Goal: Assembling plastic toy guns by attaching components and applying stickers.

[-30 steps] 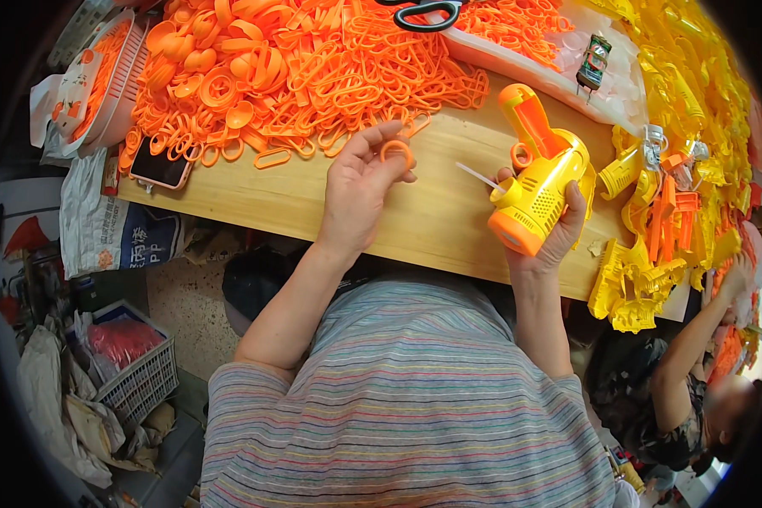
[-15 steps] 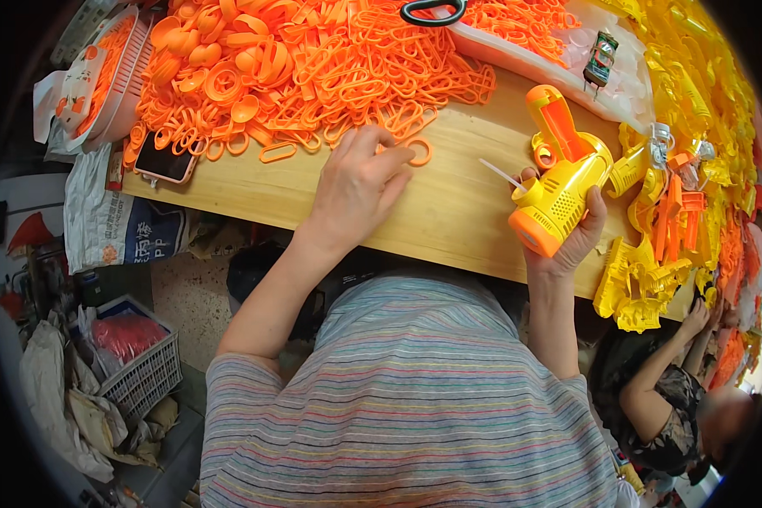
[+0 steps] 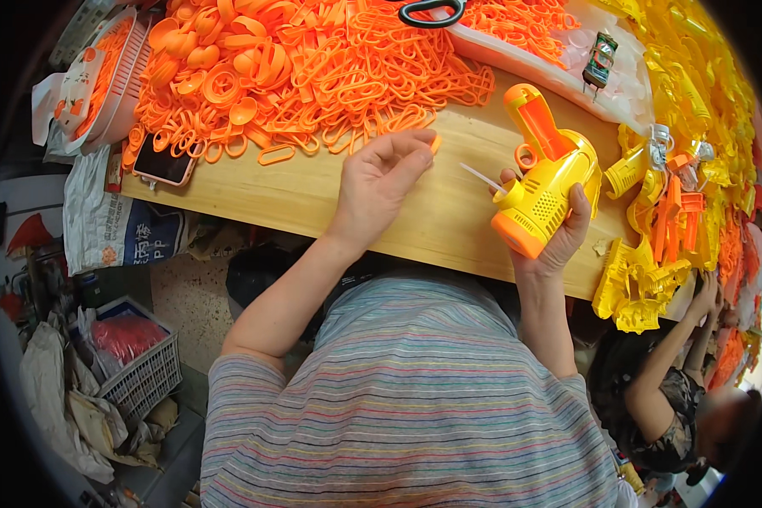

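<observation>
My left hand (image 3: 378, 182) pinches a small orange plastic ring (image 3: 436, 144) between thumb and fingertips, just above the wooden table. The fingers hide most of the ring. To the right, my right hand (image 3: 559, 241) grips a yellow plastic toy body (image 3: 559, 188) from below and behind. The toy is tilted, with an orange rounded end, an open orange trough standing up at the top and an orange loop at its side. A thin white stick (image 3: 480, 175) pokes out of a short yellow spout on it.
A heap of orange loops, rings and cups (image 3: 313, 76) covers the table's far side. Black-handled scissors (image 3: 432, 12) lie there. Yellow shells (image 3: 639, 284) pile up at right. A phone (image 3: 162, 159) lies at the left edge. Another person's arm (image 3: 652, 381) shows at lower right.
My left hand has picked up the orange ring that lay beside its fingers and moved right. My right hand has brought the toy slightly left, toward it.
</observation>
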Available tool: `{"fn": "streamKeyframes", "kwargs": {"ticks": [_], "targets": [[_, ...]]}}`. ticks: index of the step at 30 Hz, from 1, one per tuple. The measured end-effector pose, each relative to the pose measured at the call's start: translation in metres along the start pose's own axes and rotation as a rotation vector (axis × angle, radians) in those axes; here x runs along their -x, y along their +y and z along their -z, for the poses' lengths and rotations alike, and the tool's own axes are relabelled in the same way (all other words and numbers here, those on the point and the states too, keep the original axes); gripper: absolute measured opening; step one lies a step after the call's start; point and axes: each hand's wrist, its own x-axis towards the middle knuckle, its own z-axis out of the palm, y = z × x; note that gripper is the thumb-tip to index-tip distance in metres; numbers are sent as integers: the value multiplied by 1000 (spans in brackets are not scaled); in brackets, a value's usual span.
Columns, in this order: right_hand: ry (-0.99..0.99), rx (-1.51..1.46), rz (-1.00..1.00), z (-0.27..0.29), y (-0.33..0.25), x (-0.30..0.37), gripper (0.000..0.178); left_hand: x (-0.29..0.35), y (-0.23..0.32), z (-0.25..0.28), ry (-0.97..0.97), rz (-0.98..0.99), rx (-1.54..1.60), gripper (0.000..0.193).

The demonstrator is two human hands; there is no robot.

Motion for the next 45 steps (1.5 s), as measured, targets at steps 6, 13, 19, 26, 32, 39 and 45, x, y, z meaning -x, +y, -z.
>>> {"fn": "streamKeyframes", "kwargs": {"ticks": [6,13,19,26,32,39,45], "targets": [[-107,74,17,-11,11,-4,66,7,-9,-13,-64,342,637,16],[-88,134,-3,-16,19,-2,68,18,5,-33,-165,301,553,32],[-112,155,-5,-19,21,-1,68,33,11,-38,-184,224,281,35],[-126,153,27,-27,24,5,68,54,-1,-51,-229,-223,8,90],[-79,193,114,-27,26,2,65,50,-9,-58,-228,-233,75,82],[-46,196,181,-27,30,1,62,52,-14,-61,-175,-338,-36,78],[-97,439,-130,-11,1,2,60,57,-3,-27,-203,-439,-286,71]]}}
